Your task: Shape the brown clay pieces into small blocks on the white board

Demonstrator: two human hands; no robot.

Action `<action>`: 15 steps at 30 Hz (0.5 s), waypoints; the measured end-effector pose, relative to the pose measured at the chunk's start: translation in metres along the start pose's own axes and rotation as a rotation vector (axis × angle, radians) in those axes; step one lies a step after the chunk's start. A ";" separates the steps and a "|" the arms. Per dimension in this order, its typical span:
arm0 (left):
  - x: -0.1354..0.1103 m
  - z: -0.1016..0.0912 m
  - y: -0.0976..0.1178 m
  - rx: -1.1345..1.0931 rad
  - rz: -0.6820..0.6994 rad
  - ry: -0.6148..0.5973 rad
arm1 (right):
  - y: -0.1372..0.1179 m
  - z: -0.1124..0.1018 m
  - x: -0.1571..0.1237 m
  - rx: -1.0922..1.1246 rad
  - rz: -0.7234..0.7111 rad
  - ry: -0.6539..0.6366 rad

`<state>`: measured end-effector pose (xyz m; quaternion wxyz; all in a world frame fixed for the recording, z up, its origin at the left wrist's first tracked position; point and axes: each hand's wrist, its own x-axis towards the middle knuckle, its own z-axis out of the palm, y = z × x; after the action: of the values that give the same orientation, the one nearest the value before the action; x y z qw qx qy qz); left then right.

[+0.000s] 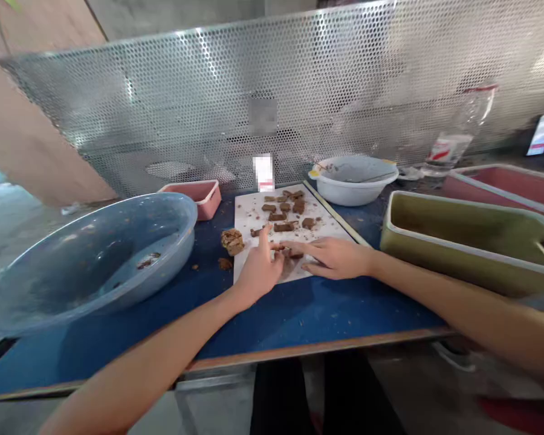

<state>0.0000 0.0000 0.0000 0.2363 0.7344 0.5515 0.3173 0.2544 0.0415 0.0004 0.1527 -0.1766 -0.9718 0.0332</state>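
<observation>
Head view: I see my left hand and right hand meet fingertip to fingertip over brown pieces on the white board; both grips pinching, equally near.

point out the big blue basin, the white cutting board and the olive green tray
big blue basin (95,266), head view, on its inner wall
white cutting board (249,214), head view, on a bare patch by its left edge
olive green tray (457,226), head view, on its inner floor
</observation>
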 end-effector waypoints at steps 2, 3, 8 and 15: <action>-0.001 0.001 0.001 -0.010 -0.005 -0.007 | 0.001 -0.001 -0.002 -0.001 0.003 0.005; -0.001 0.001 0.002 -0.014 -0.006 -0.009 | 0.002 -0.002 -0.003 0.002 0.002 0.010; -0.002 0.003 0.001 -0.027 0.008 -0.004 | 0.003 -0.005 -0.006 0.040 -0.021 0.061; -0.003 0.003 0.003 -0.087 0.020 -0.019 | 0.004 -0.007 -0.009 0.036 -0.033 0.141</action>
<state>0.0035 -0.0036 -0.0008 0.2699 0.7318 0.5277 0.3363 0.2660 0.0415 0.0036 0.2243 -0.1597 -0.9607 0.0358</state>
